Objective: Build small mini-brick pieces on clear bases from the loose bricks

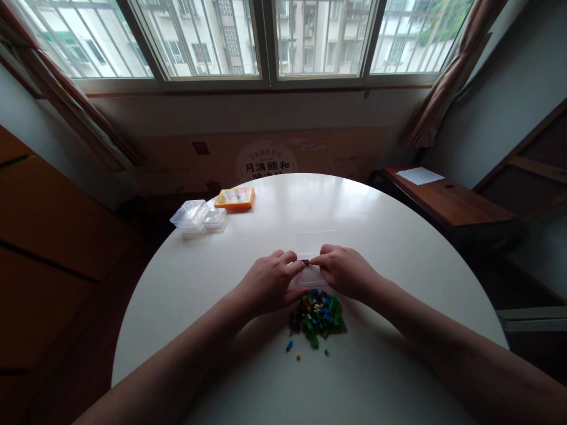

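"What's at the far left of the worktop [398, 236]?"

"Clear boxes [189, 213] near its edge, with an orange box [234, 202] just to their right."

"And the left hand [270, 277]?"

"Its thumb is spread from the fingers, and a fingertip meets a small dark brick [306, 262]. Whether it grips the brick, I can't tell."

"Where's that brick?"

"Between the fingertips of both hands, over an open clear case [312, 276]. A heap of bricks [321, 321], mostly green and blue, sits just on the near side."

"The right hand [348, 268]?"

"Forefinger at the brick's right end, other fingers curled. I can't tell whether that one grips either."

"Farther right?"

"Some paper [420, 175] on brown wood, beyond the worktop."
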Available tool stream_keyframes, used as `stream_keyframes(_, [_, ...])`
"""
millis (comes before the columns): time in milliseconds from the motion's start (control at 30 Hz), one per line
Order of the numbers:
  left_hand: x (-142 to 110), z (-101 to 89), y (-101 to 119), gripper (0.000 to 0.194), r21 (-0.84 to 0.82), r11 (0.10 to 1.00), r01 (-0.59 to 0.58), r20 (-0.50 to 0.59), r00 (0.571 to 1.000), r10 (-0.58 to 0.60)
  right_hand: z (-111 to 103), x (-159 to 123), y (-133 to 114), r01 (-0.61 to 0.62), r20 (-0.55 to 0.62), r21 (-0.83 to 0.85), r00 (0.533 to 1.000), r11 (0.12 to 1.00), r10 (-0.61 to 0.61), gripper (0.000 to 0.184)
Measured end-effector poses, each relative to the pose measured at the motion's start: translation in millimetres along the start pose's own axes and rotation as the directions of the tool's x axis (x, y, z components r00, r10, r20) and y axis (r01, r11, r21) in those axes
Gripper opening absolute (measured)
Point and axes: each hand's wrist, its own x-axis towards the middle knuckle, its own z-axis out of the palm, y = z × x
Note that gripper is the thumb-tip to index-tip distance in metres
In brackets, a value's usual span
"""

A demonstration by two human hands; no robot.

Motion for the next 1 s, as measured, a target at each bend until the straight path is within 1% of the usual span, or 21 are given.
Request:
stream_keyframes(233, [-0.4,1.9,-0.7,0.047,-0.008,1.000,0.004,-0.006,1.000,-0.004,0.6,-0.2,1.2,0.005,0.005,-0.007,1.000,1.000,-0.005,0.027])
stream_keyframes(500, [-0.8,0.4,-0.2,0.042,-0.014,1.000,0.007,0.003,1.000,-0.007,0.2,-0.4,0.0,0.009,-0.013,-0.019,1.000,1.000,-0.009,0.031])
stream_keyframes(567, [-1.6,-0.8,0.5,0.044,-0.035,0.999,0.010,0.000,1.000,-0.010,-0.2,-1.2,0.6,0.018,-0.022,-0.016,1.000,1.000,-0.019,0.033])
stream_keyframes(667, [-2.8,-3.9,-0.3,0.044,-0.074,0.997,0.030,-0.015,0.999,-0.032,-2.6,-3.8,1.8,0.042,-0.053,-0.017,0.998,0.999,-0.042,0.034])
stream_keyframes(767, [-4.4,-9.2,-5.6,0.034,-0.102,0.991,0.082,-0.037,0.996,-0.086,-7.7,-8.5,3.2,0.062,-0.125,0.001,0.990,0.998,-0.062,0.035])
stream_keyframes(833, [-5.9,-13.5,-10.6,0.025,-0.123,0.987,0.105,-0.034,0.993,-0.110,-12.0,-12.7,4.2,0.095,-0.179,0.043,0.980,0.995,-0.086,0.035])
stream_keyframes(900, [-7.8,-17.6,-14.3,0.021,-0.148,0.987,0.066,-0.005,0.998,-0.067,-16.6,-17.3,5.4,0.175,-0.196,0.113,0.969,0.978,-0.151,0.032])
stream_keyframes(933, [-8.7,-19.2,-15.1,0.020,-0.162,0.986,0.029,0.018,0.999,-0.027,-18.8,-19.7,5.9,0.229,-0.178,0.152,0.963,0.961,-0.201,0.030])
stream_keyframes(1000, [-10.2,-21.4,-14.3,0.016,-0.196,0.980,-0.037,0.075,0.996,0.053,-22.7,-24.3,6.1,0.325,-0.086,0.224,0.946,0.919,-0.313,0.027])
